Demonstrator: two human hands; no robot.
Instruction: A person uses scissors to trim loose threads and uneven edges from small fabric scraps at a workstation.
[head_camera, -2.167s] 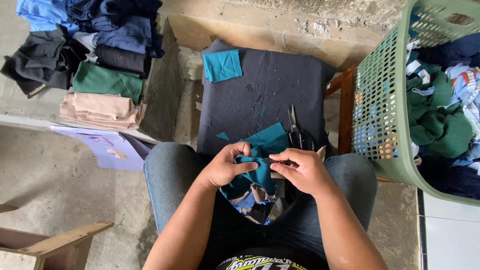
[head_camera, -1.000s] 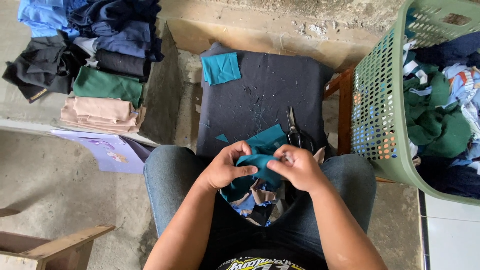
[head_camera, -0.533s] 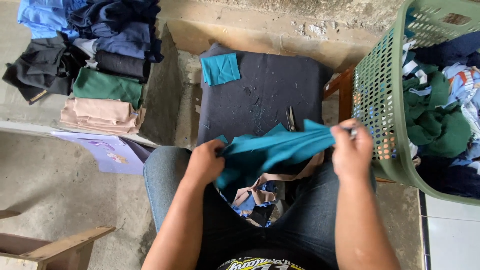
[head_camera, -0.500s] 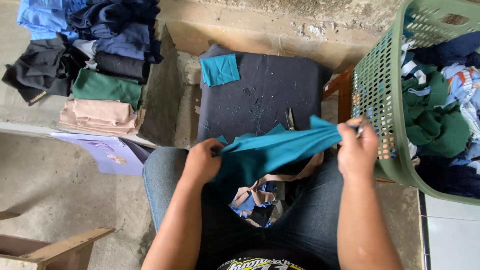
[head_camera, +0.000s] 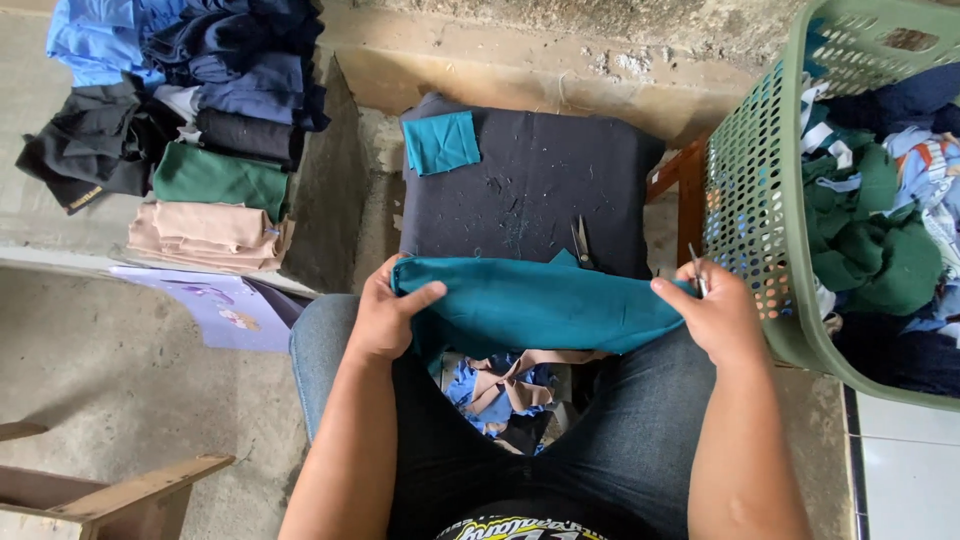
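the teal cloth (head_camera: 540, 305), bunched a moment ago, is now pulled taut between left hand (head_camera: 385, 315) and right hand (head_camera: 715, 315) (fingers pinching each end).

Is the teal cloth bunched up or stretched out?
Stretched out: the teal cloth runs flat between the left hand and right hand.

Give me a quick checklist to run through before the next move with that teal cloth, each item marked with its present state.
1. Left hand grips one end of the teal cloth: ok.
2. Right hand grips the other end: ok.
3. Cloth stretched flat between the hands: ok, slight sag.
4. Scissors lying on the dark cushion, clear of the cloth: ok.
5. Thin metal tool in the right hand, kind and point direction: cannot tell.
6. Scraps between the knees clear of the cloth: ok.
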